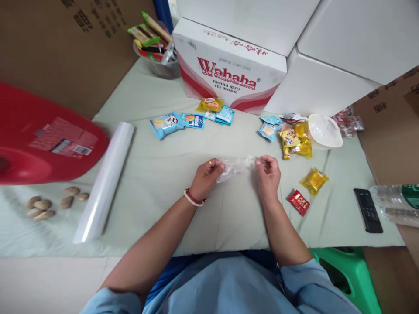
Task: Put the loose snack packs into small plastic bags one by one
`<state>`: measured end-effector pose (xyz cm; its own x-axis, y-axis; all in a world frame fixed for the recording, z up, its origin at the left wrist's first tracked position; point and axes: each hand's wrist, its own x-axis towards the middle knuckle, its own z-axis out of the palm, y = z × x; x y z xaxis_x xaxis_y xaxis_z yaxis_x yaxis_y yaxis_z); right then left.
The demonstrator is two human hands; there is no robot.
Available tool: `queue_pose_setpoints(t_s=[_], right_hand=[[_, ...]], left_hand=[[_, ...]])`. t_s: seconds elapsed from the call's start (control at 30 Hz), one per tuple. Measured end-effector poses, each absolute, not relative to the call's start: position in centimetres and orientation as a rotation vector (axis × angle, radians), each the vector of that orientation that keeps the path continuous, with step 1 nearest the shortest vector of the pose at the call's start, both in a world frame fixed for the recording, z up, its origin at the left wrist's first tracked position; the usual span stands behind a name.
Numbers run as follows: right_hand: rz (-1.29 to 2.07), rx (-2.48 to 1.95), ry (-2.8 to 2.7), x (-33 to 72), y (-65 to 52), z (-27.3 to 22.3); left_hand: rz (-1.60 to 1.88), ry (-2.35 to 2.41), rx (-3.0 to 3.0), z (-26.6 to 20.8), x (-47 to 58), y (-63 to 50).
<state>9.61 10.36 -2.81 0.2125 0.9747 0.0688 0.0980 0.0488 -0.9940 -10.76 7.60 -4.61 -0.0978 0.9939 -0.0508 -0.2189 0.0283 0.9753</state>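
Note:
A crumpled strip of clear plastic (236,168) stretches between my two hands just over the cloth-covered table. My left hand (207,174), with a ring and a beaded bracelet, pinches its left end between thumb and fingers. At the other end, my right hand (269,174) is closed on the plastic with its fingers curled in. Right of that hand lie a red snack packet (299,203) and a yellow snack packet (314,181), both apart from it. Whether the plastic is a bag or loose film I cannot tell.
Blue snack packets (166,125) lie before the Wahaha carton (229,74). A white bowl (325,131) stands right, beside more packets. On the left are a plastic film roll (104,183), a red container (49,135) and several brown stones (42,205). A phone (368,210) lies far right.

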Motion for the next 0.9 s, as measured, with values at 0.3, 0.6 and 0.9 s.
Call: queue_pose_setpoints(t_s=[0.3, 0.6, 0.9], right_hand=[[0.992, -1.182, -1.620, 8.8, 9.3, -2.6], [0.981, -1.078, -1.828, 15.3, 8.8, 0.0], [0.696, -1.324, -1.941, 15.2, 10.9, 0.9]], left_hand=[[1.315, 1.184, 1.036, -4.3, -10.7, 7.3], [1.446, 0.967, 0.522, -4.8, -11.5, 8.6], [1.366, 1.163, 0.829, -5.4, -11.1, 8.5]])
